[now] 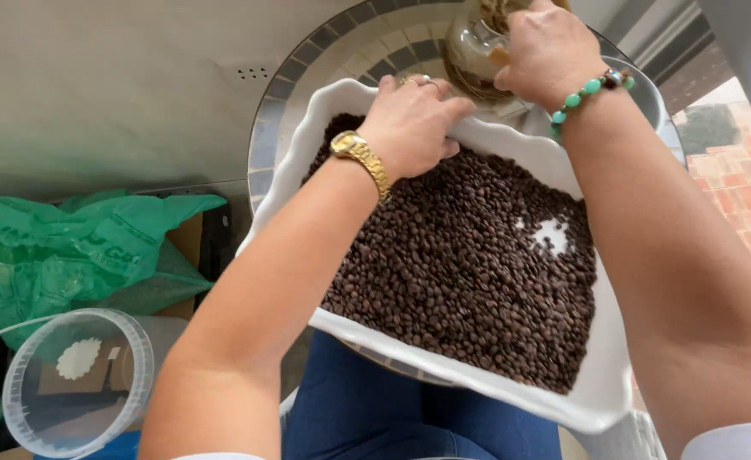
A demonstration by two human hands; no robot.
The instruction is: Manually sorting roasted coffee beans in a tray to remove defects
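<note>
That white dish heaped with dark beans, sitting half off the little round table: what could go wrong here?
1. The white dish overhangs the mosaic table above the person's lap; pressing on its near edge might tip it.
2. The left hand rakes the beans beside the rim, so some could spill over.
3. The right hand holds a glass jar at the table's far side; a slip could drop it.

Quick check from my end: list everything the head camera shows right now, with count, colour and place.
dish: one, white, scalloped rim, on the table.
beans: many, dark brown, filling the dish.
glass jar: one, clear, beyond the dish.
table: one, round, grey mosaic rim.
plastic bag: one, green, lower left.
plastic tub: one, clear, bottom left.
left hand: gold watch, in the beans at the far rim.
right hand: green bead bracelet, on the jar.
</note>
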